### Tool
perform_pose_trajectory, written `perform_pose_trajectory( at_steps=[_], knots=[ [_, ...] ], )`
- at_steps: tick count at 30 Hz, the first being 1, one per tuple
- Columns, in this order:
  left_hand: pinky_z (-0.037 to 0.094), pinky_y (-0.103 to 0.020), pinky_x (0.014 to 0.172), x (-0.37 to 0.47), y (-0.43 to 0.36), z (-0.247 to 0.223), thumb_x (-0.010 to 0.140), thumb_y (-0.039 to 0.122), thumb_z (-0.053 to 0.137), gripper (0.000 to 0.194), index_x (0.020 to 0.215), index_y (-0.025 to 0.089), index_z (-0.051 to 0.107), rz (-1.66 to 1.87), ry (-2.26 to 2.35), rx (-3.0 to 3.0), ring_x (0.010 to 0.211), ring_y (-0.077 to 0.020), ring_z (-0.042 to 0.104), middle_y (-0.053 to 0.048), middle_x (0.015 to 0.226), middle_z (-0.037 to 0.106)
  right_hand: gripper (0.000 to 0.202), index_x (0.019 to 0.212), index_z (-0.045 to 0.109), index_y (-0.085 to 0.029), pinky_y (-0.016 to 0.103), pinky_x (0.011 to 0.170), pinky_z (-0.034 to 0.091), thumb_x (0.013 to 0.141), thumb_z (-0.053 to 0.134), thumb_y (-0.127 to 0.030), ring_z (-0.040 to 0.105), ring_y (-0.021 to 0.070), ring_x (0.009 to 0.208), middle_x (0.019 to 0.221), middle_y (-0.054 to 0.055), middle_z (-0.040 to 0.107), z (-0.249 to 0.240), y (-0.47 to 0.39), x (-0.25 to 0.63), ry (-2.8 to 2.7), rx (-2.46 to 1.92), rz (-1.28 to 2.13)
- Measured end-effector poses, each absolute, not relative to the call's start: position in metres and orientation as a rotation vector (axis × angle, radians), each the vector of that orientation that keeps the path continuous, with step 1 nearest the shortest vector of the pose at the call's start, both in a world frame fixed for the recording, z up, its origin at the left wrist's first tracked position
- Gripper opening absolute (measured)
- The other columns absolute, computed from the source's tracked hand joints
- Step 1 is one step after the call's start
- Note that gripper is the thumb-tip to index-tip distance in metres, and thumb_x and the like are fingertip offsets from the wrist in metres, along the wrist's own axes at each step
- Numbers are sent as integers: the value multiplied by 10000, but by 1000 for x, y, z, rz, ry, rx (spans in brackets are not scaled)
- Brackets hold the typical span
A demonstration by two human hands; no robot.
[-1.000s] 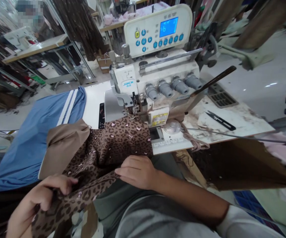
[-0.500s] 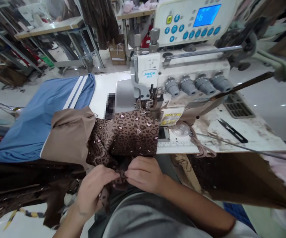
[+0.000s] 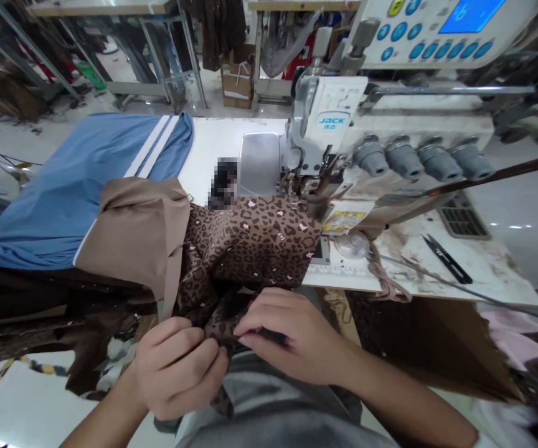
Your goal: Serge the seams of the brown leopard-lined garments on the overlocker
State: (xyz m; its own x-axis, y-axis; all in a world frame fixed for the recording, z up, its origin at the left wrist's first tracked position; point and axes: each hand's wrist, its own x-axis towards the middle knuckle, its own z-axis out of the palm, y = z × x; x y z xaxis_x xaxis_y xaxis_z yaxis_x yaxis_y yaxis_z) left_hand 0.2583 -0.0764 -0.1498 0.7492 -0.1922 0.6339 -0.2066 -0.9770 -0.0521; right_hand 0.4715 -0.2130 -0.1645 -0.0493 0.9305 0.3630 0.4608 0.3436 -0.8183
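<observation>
A brown leopard-print fabric with small pink motifs [image 3: 269, 249] lies at the near edge of a white work table [image 3: 222, 130]. Its far edge sits at the metal presser foot [image 3: 299, 194] of a white overlock sewing machine with a blue-lettered badge [image 3: 334, 118], though whether the foot bears down on it cannot be told. The near part drops off the table towards the person's lap, where both hands work on it.

The left hand [image 3: 182, 367] has its fingers curled in almost to a fist, with a bunched part of the print gripped in them and a loose tail hanging below. The right hand [image 3: 292, 336], just beside it, pinches the same cloth between the thumb and fingertips; a gap shows behind the pinch, and the knuckles arch over the fold.

To the left, the print adjoins a plain taupe cloth [image 3: 133, 230], which overlaps a blue fabric with two white stripes [image 3: 63, 168]. Whether print and taupe are joined is unclear. Black thread snips [image 3: 446, 258] lie on the right of the table, well apart from the hands.

The step in hand seems to be sorting and lining up the near edge by hand. The next move calls for bringing the edges flush and flat, keeping the far end straight at the foot, and keeping the fingertips clear of the needle area.
</observation>
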Motion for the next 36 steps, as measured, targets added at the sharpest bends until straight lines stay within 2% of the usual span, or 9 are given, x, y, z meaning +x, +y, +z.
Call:
perform_pose_trajectory(
  at_steps=[6,12,17,20,24,27,29,32,36],
  knots=[
    [533,-338,620,259,-79,-150,922,39,669,122,887,123,749,987,-237,2789,707,-174,650,-54,804,759,150,1040,755,-139,307,730,543,1080,614,-170,660,181,786,886,43,771,-157,-215,463,-1967,-1392,189],
    [514,-321,629,259,-82,-150,1009,78,600,135,931,132,696,871,-35,2714,732,-160,663,-60,849,763,197,1098,752,-93,322,679,528,1101,559,-136,691,176,784,847,44,758,-155,-216,457,-2078,-1384,-100],
    [514,-330,679,255,-83,-157,1028,91,576,140,992,128,706,819,-13,2716,787,-175,666,-76,896,765,216,950,746,-120,324,626,494,1059,560,-104,672,167,737,795,30,744,-161,-208,455,-2076,-1356,-193],
    [510,-337,696,250,-82,-162,1023,88,573,148,1013,127,715,800,-7,2672,803,-183,663,-90,911,754,147,853,714,-167,301,619,476,962,628,-117,640,163,694,740,9,712,-169,-203,456,-1938,-1387,1],
    [509,-344,706,247,-80,-165,1013,72,563,162,1015,136,711,763,-1,2591,811,-189,657,-96,913,737,103,784,658,-202,211,568,432,811,601,-120,560,110,616,707,-32,644,-183,-198,461,-1387,-1318,887],
    [503,-344,701,248,-79,-165,1008,74,580,141,1015,142,704,750,-28,2550,807,-187,644,-92,916,737,48,776,623,-194,195,552,412,824,624,-201,512,100,599,703,-36,597,-192,-199,467,-1159,-1088,1370],
    [500,-342,699,249,-78,-165,1024,88,565,152,1020,151,702,730,-25,2554,806,-184,637,-84,913,740,42,772,611,-190,206,594,422,800,642,-184,514,107,632,716,-34,593,-196,-201,473,-1191,-1076,1415],
    [505,-344,705,248,-77,-165,1053,110,512,197,1025,159,701,720,-2,2570,810,-186,642,-83,918,744,109,766,593,-195,218,641,432,777,598,-87,529,121,682,746,-29,595,-197,-209,487,-1309,-1229,1237],
    [507,-348,709,245,-75,-167,1056,114,482,221,1033,159,697,658,9,2556,810,-194,649,-94,928,739,131,917,620,-204,237,725,493,891,627,-76,605,140,800,912,6,637,-186,-219,499,-1361,-1428,783]
  ],
)
